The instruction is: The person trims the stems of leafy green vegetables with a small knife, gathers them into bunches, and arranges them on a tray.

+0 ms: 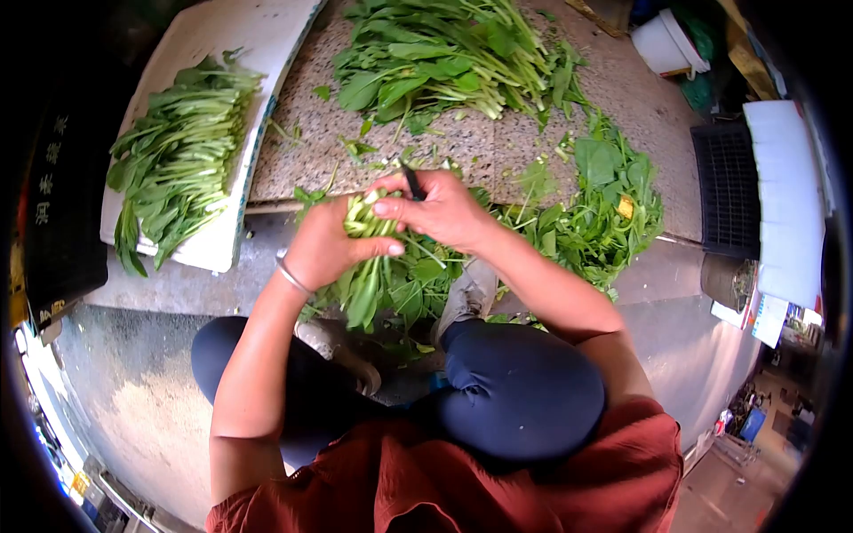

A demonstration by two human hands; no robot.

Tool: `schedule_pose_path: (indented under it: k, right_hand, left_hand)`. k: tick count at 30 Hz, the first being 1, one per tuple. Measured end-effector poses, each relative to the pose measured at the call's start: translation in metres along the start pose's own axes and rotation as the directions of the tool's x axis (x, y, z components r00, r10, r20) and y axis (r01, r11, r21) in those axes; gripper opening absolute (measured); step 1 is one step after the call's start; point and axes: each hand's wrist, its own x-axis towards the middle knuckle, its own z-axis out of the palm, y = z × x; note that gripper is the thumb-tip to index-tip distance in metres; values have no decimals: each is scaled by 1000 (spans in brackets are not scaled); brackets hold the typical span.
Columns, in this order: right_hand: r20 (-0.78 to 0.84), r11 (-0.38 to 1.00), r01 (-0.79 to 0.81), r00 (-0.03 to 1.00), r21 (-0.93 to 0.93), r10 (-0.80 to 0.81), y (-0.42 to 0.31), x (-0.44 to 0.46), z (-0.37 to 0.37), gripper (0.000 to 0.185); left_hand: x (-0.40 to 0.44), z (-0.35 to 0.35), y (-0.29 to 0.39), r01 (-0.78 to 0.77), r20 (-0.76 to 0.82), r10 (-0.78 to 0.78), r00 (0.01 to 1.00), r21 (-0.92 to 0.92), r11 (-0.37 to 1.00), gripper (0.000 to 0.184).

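Observation:
A bunch of leafy green stems [362,216] is gripped in my left hand [327,242], its cut ends up and its leaves hanging down. My right hand [437,211] touches the stem ends and holds a small dark-handled tool, seemingly a knife [412,181]; its blade cannot be made out. Beyond my hands a large pile of greens [444,58] lies on the speckled stone slab [306,115]. Neatly lined-up greens [185,147] rest on a white foam board [160,53] at the left.
Loose leaves and trimmings [609,204] spread over the slab's right side and down between my feet. A white bucket [668,44] lies tilted at the back right. A black crate [724,188] and a white foam box [786,200] stand at the far right.

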Motion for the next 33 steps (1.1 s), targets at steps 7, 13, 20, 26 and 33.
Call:
schedule_pose_path:
  k: [7, 13, 20, 26, 33]
  right_hand:
    - [81, 993, 113, 991, -33, -110, 7, 4, -11, 29]
    - [-817, 959, -14, 528, -283, -233, 6, 33, -140, 25]
    - [-689, 635, -363, 610, -682, -391, 44, 60, -217, 42]
    - [-716, 711, -331, 608, -621, -343, 16, 41, -197, 32]
    - [-637, 806, -13, 620, -592, -458, 16, 12, -127, 31]
  left_hand:
    - [0, 1, 5, 50, 36, -57, 998, 182, 982, 21]
    - [-1, 2, -4, 76, -52, -79, 995, -59, 995, 16]
    - [3, 12, -4, 56, -68, -67, 995, -159, 986, 12]
    - [4, 11, -4, 79, -84, -91, 992, -142, 987, 14]
    - [5, 10, 0, 17, -164, -8, 986, 53, 998, 20]
